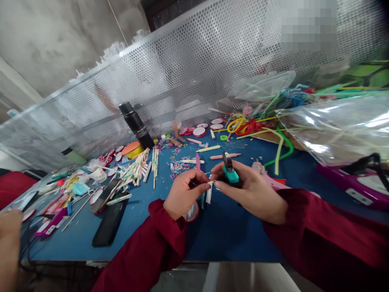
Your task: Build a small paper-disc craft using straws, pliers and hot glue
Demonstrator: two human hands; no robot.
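My left hand (187, 192) is closed, thumb and forefinger pinching a small pale thin piece (212, 183) over the blue table. My right hand (251, 188) meets it from the other side, its thumb and fingertip on the same piece. Tucked in the right palm is a pliers-like tool (231, 173) with a dark metal head and teal grip; the rest of it is hidden by the hand. Just beneath the fingers lie a white pen-like stick (208, 195) and a round red-rimmed disc (192, 212), partly covered by my left hand.
Small coloured clips (179, 166), pale sticks (139, 168) and a black phone (111, 223) lie left on the blue table (231, 239). A black spray can (136, 123) leans at the perforated panel (188, 77). Rightward are coloured strips (278, 150) and a purple device (352, 186). Another person's hand (9, 247) shows far left.
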